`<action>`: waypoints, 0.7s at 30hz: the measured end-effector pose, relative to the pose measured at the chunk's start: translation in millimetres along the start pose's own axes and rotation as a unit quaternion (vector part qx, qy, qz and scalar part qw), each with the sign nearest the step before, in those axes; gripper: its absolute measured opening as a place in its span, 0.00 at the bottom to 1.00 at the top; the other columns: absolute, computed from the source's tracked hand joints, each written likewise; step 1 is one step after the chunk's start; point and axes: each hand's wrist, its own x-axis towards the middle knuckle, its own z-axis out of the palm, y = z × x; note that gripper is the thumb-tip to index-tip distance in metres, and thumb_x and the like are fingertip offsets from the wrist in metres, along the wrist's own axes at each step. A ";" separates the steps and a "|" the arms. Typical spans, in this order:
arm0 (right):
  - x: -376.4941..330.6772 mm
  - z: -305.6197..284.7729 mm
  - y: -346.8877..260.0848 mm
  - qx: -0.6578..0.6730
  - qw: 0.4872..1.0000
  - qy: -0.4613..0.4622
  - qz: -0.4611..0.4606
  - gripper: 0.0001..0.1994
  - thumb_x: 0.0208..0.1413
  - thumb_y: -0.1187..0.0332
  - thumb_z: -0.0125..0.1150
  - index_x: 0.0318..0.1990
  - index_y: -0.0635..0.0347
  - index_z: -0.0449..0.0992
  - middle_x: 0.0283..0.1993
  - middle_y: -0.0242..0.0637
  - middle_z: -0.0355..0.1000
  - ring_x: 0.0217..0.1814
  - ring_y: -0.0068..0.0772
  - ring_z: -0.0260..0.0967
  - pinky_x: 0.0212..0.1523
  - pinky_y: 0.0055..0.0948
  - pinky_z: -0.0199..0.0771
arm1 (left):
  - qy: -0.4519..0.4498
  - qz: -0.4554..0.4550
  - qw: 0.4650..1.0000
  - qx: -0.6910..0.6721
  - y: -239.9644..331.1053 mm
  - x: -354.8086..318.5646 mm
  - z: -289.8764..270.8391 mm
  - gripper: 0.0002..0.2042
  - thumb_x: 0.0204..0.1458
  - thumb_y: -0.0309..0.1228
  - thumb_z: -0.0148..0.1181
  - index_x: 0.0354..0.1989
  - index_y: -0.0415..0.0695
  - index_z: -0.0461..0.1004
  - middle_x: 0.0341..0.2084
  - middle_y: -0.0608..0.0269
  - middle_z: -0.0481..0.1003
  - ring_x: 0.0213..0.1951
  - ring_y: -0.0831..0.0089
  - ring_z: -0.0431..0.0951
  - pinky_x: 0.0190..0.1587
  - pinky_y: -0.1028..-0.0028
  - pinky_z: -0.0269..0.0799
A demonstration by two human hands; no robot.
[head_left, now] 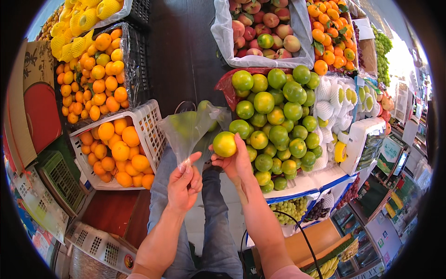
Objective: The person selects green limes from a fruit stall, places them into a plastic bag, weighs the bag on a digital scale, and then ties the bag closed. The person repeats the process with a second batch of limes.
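Observation:
A clear plastic bag (186,144) with a few green fruits showing through it hangs over the aisle. My left hand (186,183) pinches its rim between thumb and fingers, the index finger pointing up. Just right of the bag, my right hand (234,160) grips a yellow-green citrus fruit (224,144), palm turned up. Beside that hand lies a big heap of green citrus fruits (278,135), some tinged yellow. Part of the heap rests on red plastic film (224,88).
On the left, a white plastic crate (151,123) holds oranges, with more orange citrus (98,86) behind it. Peaches (271,19) fill a lined box at the back, mandarins (329,32) right of it. White foam-netted fruits (332,102) border the heap. A black cable (306,237) loops near my right forearm.

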 end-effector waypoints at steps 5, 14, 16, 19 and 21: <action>5.6 3.5 24.5 -0.201 0.976 0.062 -0.064 0.24 0.60 0.53 0.57 0.56 0.60 0.66 0.45 0.39 0.72 0.42 0.30 0.73 0.37 0.26 0.76 | -0.002 0.000 1.000 -0.010 -2.0 1.2 1.1 0.18 0.65 0.34 0.45 0.61 0.42 0.65 0.18 0.70 0.60 0.17 0.83 0.54 0.21 0.82 0.50; 10.6 -25.9 -30.3 -0.602 0.693 0.267 -0.294 0.31 0.41 0.70 0.72 0.56 0.57 0.68 0.51 0.42 0.67 0.40 0.38 0.72 0.41 0.34 0.74 | 0.015 -0.011 1.000 -0.010 -0.7 6.1 -0.9 0.17 0.65 0.33 0.45 0.60 0.43 0.66 0.18 0.71 0.60 0.16 0.83 0.53 0.21 0.82 0.50; 20.6 -24.7 -34.3 -0.669 0.627 0.280 -0.285 0.32 0.39 0.68 0.73 0.56 0.57 0.68 0.51 0.45 0.67 0.45 0.47 0.71 0.46 0.39 0.73 | 0.010 -0.014 1.000 -0.009 -1.3 6.7 -0.5 0.17 0.65 0.33 0.45 0.60 0.43 0.66 0.17 0.71 0.60 0.16 0.83 0.53 0.21 0.82 0.49; 23.9 -23.2 -35.8 -0.658 0.648 0.305 -0.235 0.34 0.38 0.64 0.73 0.56 0.57 0.66 0.52 0.47 0.66 0.51 0.53 0.68 0.50 0.43 0.71 | 0.004 -0.016 1.000 -0.016 -2.9 6.4 0.1 0.17 0.65 0.33 0.45 0.60 0.44 0.67 0.17 0.71 0.60 0.16 0.84 0.53 0.20 0.82 0.49; 20.1 -24.7 -38.9 -0.644 0.653 0.313 -0.246 0.33 0.40 0.65 0.72 0.57 0.56 0.65 0.53 0.47 0.65 0.52 0.54 0.68 0.49 0.43 0.72 | -0.023 -0.012 0.999 -0.023 -2.7 7.1 -0.5 0.16 0.65 0.33 0.44 0.59 0.44 0.67 0.17 0.71 0.60 0.16 0.84 0.53 0.20 0.82 0.49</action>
